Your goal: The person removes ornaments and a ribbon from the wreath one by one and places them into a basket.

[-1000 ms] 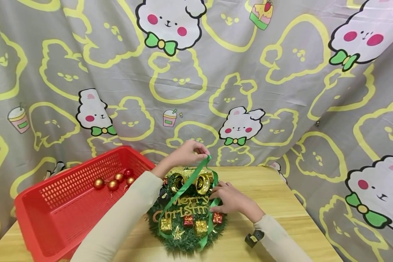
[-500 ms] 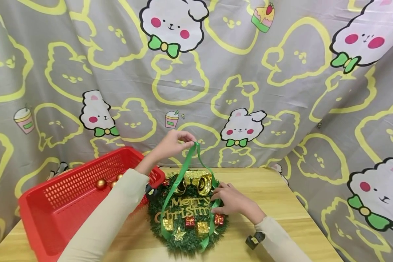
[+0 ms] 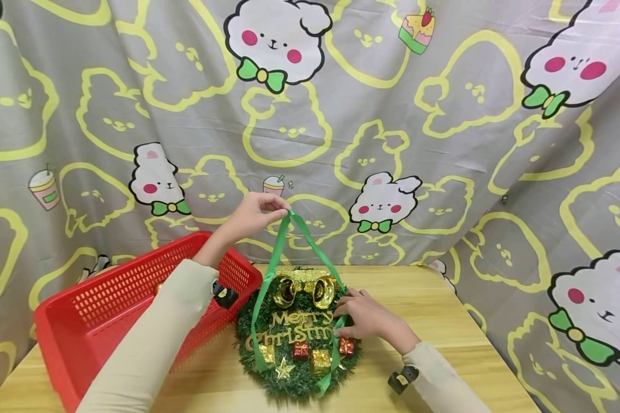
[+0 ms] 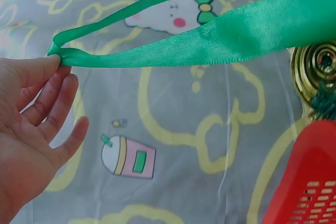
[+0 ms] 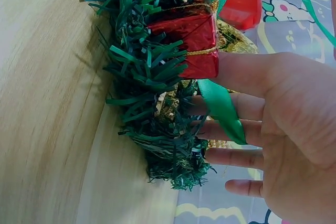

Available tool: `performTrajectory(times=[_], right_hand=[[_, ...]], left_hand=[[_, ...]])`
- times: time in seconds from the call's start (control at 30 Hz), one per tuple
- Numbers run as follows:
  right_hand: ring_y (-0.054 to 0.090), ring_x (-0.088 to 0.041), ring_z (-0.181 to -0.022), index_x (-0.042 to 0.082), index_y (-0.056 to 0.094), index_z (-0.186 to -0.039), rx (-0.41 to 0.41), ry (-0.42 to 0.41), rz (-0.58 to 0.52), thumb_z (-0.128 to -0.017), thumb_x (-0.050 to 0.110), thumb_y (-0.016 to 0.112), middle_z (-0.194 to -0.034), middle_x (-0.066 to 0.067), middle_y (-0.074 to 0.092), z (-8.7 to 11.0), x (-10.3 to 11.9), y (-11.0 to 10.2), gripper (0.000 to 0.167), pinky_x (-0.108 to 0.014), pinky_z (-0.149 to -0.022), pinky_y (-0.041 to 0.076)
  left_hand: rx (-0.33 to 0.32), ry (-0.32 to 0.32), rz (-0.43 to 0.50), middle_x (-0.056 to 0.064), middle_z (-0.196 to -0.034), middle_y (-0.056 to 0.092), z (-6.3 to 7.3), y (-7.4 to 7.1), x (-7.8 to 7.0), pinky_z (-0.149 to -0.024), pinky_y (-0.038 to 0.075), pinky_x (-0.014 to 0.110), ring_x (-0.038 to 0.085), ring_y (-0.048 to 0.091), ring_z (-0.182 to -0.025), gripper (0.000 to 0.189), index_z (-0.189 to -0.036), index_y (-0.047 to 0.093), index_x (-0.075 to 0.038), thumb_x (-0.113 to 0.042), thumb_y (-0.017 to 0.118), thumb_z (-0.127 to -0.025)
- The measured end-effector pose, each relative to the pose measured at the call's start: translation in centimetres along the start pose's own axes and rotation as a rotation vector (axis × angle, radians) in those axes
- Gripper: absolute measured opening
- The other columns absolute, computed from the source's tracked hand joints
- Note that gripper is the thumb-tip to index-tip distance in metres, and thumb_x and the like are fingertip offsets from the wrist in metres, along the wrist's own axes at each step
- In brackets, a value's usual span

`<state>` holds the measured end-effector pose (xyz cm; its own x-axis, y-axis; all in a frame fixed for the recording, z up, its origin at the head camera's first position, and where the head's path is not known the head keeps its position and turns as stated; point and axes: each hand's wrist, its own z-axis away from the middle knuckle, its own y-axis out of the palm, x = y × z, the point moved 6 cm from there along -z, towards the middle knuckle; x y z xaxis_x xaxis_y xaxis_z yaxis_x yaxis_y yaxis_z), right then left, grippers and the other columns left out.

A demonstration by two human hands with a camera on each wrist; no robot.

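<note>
A green tinsel wreath (image 3: 294, 390) lies on the table, dressed with gold bells (image 3: 285, 291), "Merry Christmas" lettering (image 3: 299, 319), small gift boxes and a gold star (image 3: 285, 368). Above its far side my left hand (image 3: 256, 214) pinches a green ribbon (image 4: 247, 27) between thumb and fingertips, so it hangs in a tall loop with both strands running down to the wreath. My right hand (image 3: 364, 315) rests on the wreath's right edge. In the right wrist view its thumb touches a red gift box (image 5: 197, 40), and its fingers lie straight beside the ribbon and tinsel.
To the left stands a red plastic basket (image 3: 103, 321), its near side partly hidden by my left sleeve. One gold ball (image 3: 158, 287) just shows in it. Behind the wooden table (image 3: 413, 367) hangs a grey cartoon-print curtain (image 3: 444, 149).
My left hand has risen and moved left with the ribbon, opening it into a wider loop. Most balls in the basket are now covered by my arm. My right hand stays on the wreath.
</note>
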<state>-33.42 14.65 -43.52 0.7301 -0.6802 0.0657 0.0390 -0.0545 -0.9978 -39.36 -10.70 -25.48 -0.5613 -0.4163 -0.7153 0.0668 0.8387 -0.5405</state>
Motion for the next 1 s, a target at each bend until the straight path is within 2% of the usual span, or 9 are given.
performTrajectory(times=[0.27, 0.47, 0.63, 0.73, 0.9, 1.0], right_hand=[[0.054, -0.025, -0.109, 0.015, 0.077, -0.114, -0.005, -0.016, 0.013, -0.087, 0.043, 0.078, -0.121, -0.006, 0.071, -0.1, 0.1, -0.1, 0.039, -0.043, -0.088, 0.042], [0.054, -0.026, -0.111, 0.015, 0.077, -0.115, 0.012, -0.010, 0.011, -0.087, 0.043, 0.078, -0.123, -0.008, 0.071, -0.1, 0.1, -0.4, 0.039, -0.041, -0.088, 0.041], [0.056, -0.028, -0.110, 0.015, 0.078, -0.115, 0.018, -0.005, 0.010, -0.087, 0.043, 0.078, -0.123, -0.007, 0.071, -0.1, 0.2, -0.6, 0.039, -0.042, -0.087, 0.041], [0.057, -0.030, -0.112, 0.015, 0.078, -0.115, 0.015, -0.008, 0.003, -0.087, 0.043, 0.078, -0.122, -0.007, 0.072, 0.0, 0.2, -0.6, 0.039, -0.045, -0.089, 0.042], [0.057, -0.034, -0.117, 0.014, 0.077, -0.115, 0.021, -0.003, 0.002, -0.087, 0.044, 0.077, -0.122, -0.007, 0.071, -0.1, 0.3, -0.7, 0.041, -0.049, -0.093, 0.042], [0.057, -0.039, -0.122, 0.014, 0.078, -0.115, 0.028, 0.002, -0.001, -0.087, 0.044, 0.077, -0.122, -0.008, 0.071, -0.1, 0.4, -0.6, 0.041, -0.052, -0.097, 0.042]], left_hand=[[-0.021, -0.052, -0.012, 0.017, -0.098, 0.074, 0.5, -1.5, 0.9, -0.080, 0.053, 0.028, 0.037, 0.071, -0.097, 0.015, -0.107, 0.075, -0.003, -0.011, 0.066, -0.098], [-0.060, -0.028, 0.004, 0.017, -0.101, 0.075, 0.6, -2.0, 0.3, -0.077, 0.054, 0.024, 0.023, 0.071, -0.090, 0.016, -0.109, 0.075, -0.003, -0.012, 0.067, -0.098], [-0.082, -0.016, 0.062, 0.017, -0.109, 0.075, 0.5, -2.7, 0.0, -0.079, 0.056, 0.025, 0.019, 0.071, -0.089, 0.017, -0.110, 0.075, -0.003, -0.011, 0.067, -0.098], [-0.098, -0.011, 0.040, 0.015, -0.112, 0.076, 0.5, -3.3, -0.3, -0.080, 0.055, 0.025, 0.014, 0.071, -0.088, 0.018, -0.110, 0.075, -0.004, -0.014, 0.067, -0.099], [-0.142, 0.010, 0.015, 0.020, -0.101, 0.075, 0.6, -4.4, -0.6, -0.073, 0.050, 0.020, 0.005, 0.067, -0.079, 0.017, -0.108, 0.075, -0.002, -0.013, 0.067, -0.098], [-0.157, 0.009, 0.026, 0.020, -0.098, 0.075, 0.7, -5.0, -0.6, -0.072, 0.051, 0.019, 0.003, 0.066, -0.078, 0.017, -0.107, 0.074, 0.000, -0.011, 0.067, -0.098]])
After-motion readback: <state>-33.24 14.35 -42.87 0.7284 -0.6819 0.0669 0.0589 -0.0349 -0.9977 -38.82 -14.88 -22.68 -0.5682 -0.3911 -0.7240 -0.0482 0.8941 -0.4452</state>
